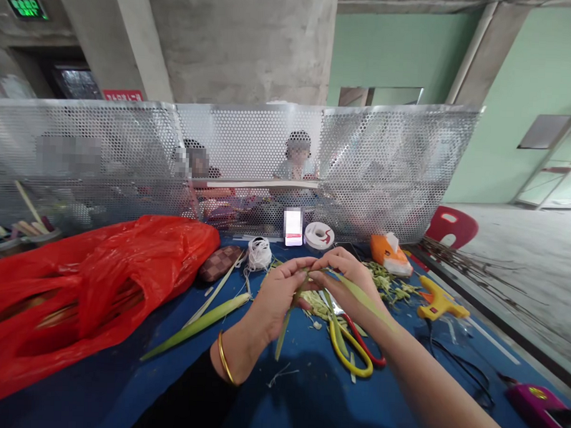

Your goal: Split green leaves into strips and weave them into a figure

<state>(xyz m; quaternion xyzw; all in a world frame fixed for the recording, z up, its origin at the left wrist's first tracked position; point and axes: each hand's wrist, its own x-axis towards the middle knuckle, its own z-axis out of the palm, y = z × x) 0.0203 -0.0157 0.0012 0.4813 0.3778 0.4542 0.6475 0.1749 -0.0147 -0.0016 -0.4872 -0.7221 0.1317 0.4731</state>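
Observation:
My left hand (pixel 281 293) and my right hand (pixel 344 275) meet over the middle of the blue table. Both are closed, pinching green leaf strips (pixel 285 332) between thumbs and fingers. One strip hangs down below my left hand, and a wider one lies back across my right wrist. The exact fold at the fingertips is hidden. Under my right hand lie scissors (pixel 350 360) with one yellow and one red handle. Pale green leaf scraps (pixel 316 304) are scattered beneath my fingers. To the left rests a long green leaf (pixel 197 323).
A red plastic bag (pixel 138 277) fills the left side. White string (pixel 259 254), a lit phone (pixel 293 228), a ribbon spool (pixel 319 236) and a tissue pack (pixel 391 255) line the back, before a perforated metal screen (pixel 250 144). A yellow glue gun (pixel 440 300) with its cord lies right.

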